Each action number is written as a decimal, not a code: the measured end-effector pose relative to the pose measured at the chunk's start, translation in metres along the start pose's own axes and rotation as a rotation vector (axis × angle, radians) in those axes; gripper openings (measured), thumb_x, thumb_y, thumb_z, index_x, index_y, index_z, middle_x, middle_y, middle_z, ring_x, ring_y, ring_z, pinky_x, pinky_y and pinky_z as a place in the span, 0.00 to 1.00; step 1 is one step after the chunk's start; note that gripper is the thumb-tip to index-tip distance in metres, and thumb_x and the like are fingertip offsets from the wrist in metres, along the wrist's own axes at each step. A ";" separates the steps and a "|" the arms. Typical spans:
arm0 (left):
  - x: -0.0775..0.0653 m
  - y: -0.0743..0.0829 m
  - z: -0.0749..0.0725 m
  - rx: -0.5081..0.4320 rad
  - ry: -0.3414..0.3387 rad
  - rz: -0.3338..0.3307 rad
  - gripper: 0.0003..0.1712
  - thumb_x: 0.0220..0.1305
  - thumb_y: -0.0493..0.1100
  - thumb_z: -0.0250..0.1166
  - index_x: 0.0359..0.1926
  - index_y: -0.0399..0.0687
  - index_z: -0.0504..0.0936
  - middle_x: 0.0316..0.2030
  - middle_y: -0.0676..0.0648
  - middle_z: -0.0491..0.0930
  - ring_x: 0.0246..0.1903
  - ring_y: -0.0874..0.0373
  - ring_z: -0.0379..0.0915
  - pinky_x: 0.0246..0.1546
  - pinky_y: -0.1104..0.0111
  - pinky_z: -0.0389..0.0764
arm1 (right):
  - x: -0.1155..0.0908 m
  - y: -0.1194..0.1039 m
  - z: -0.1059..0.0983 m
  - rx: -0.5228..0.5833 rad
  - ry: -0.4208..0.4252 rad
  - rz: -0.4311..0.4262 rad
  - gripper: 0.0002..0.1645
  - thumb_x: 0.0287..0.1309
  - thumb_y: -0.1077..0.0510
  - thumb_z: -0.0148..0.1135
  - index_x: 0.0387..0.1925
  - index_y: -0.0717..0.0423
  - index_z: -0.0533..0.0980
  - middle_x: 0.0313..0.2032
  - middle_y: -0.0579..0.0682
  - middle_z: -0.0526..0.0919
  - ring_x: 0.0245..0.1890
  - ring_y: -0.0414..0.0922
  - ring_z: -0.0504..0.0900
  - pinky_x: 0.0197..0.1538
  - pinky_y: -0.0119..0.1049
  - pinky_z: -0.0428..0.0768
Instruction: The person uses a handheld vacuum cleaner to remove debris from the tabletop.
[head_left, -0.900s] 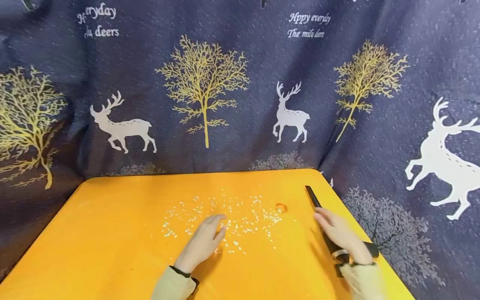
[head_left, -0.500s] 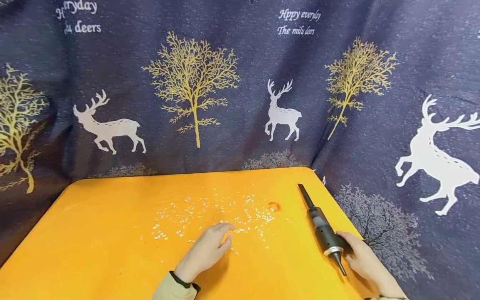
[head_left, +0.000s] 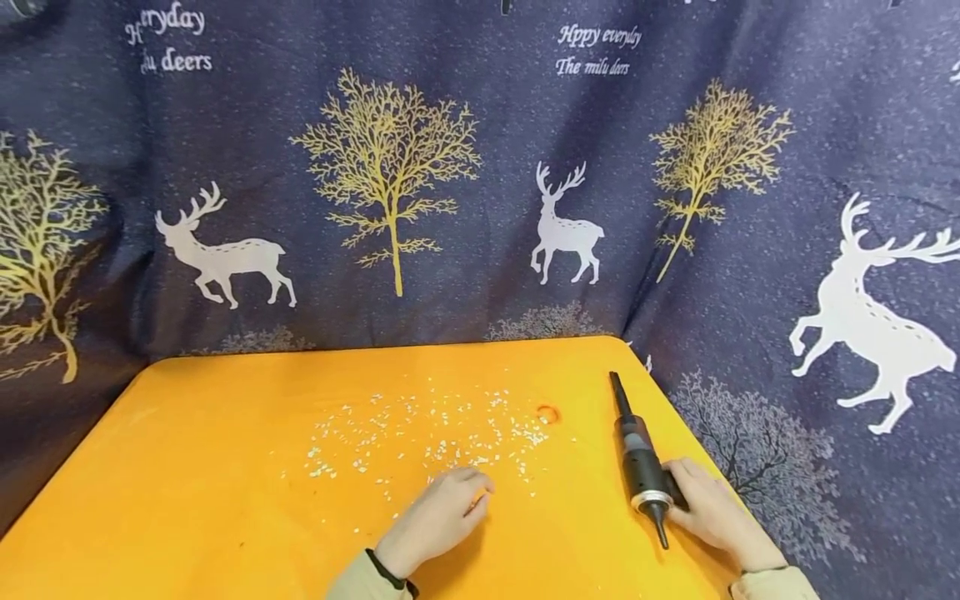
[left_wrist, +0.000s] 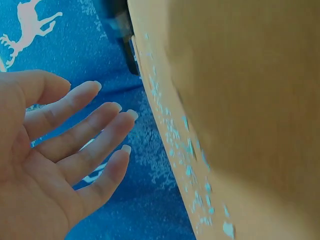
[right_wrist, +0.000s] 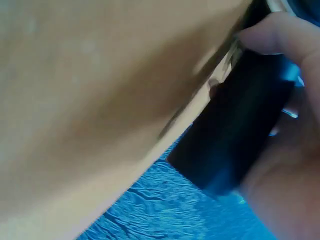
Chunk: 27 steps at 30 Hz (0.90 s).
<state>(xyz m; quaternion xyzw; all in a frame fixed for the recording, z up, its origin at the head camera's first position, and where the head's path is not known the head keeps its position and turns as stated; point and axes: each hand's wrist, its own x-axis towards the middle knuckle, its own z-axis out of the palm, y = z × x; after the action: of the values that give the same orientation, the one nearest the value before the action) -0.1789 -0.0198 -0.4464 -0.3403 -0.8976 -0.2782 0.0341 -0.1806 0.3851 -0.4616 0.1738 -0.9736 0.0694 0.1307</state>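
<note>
A black handheld vacuum cleaner (head_left: pixel 642 469) with a long flat nozzle (head_left: pixel 620 393) lies along the right side of the yellow table in the head view, its nozzle towards the far edge. My right hand (head_left: pixel 708 510) grips its handle from the right. In the right wrist view that dark handle (right_wrist: pixel 235 120) lies in the palm, and the thumb (right_wrist: pixel 265 37) reaches over it. My left hand (head_left: pixel 438 518) hovers over the near middle of the table, fingers loosely bent and holding nothing. Just beyond it are scattered white paper-like bits (head_left: pixel 450 446).
An orange ring-like mark or band (head_left: pixel 548 414) is on the table (head_left: pixel 210 467) beside the bits, left of the nozzle. A dark curtain (head_left: pixel 480 208) printed with deer and trees hangs behind the table and along its sides.
My right hand has gone from the vacuum cleaner's body to its handle. The vacuum cleaner has turned slightly, its rear tip swinging left. My left hand has come nearer and to the right.
</note>
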 end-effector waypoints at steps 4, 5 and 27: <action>0.007 0.007 0.008 -0.029 -0.017 0.037 0.11 0.67 0.42 0.52 0.42 0.48 0.80 0.39 0.52 0.81 0.36 0.66 0.75 0.35 0.76 0.76 | 0.001 -0.017 -0.002 -0.006 0.055 0.001 0.29 0.36 0.58 0.69 0.45 0.56 0.72 0.37 0.47 0.77 0.32 0.40 0.77 0.33 0.36 0.75; 0.009 0.009 0.010 -0.042 -0.029 0.041 0.11 0.67 0.42 0.51 0.42 0.48 0.80 0.38 0.52 0.81 0.35 0.67 0.75 0.33 0.77 0.75 | 0.001 -0.021 -0.003 -0.011 0.085 -0.010 0.29 0.35 0.58 0.69 0.45 0.56 0.72 0.37 0.47 0.77 0.32 0.40 0.77 0.33 0.36 0.75; 0.067 0.050 0.019 0.348 0.455 0.231 0.39 0.46 0.47 0.71 0.59 0.50 0.65 0.53 0.50 0.71 0.57 0.56 0.66 0.64 0.56 0.60 | -0.026 -0.128 -0.036 0.741 0.288 0.322 0.13 0.46 0.68 0.65 0.36 0.58 0.76 0.23 0.39 0.79 0.18 0.34 0.75 0.23 0.32 0.75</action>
<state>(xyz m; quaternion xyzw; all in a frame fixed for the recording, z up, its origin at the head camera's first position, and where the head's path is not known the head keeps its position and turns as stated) -0.1962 0.0610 -0.4217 -0.3581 -0.8566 -0.1834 0.3232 -0.1032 0.2812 -0.4229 0.0432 -0.8692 0.4578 0.1817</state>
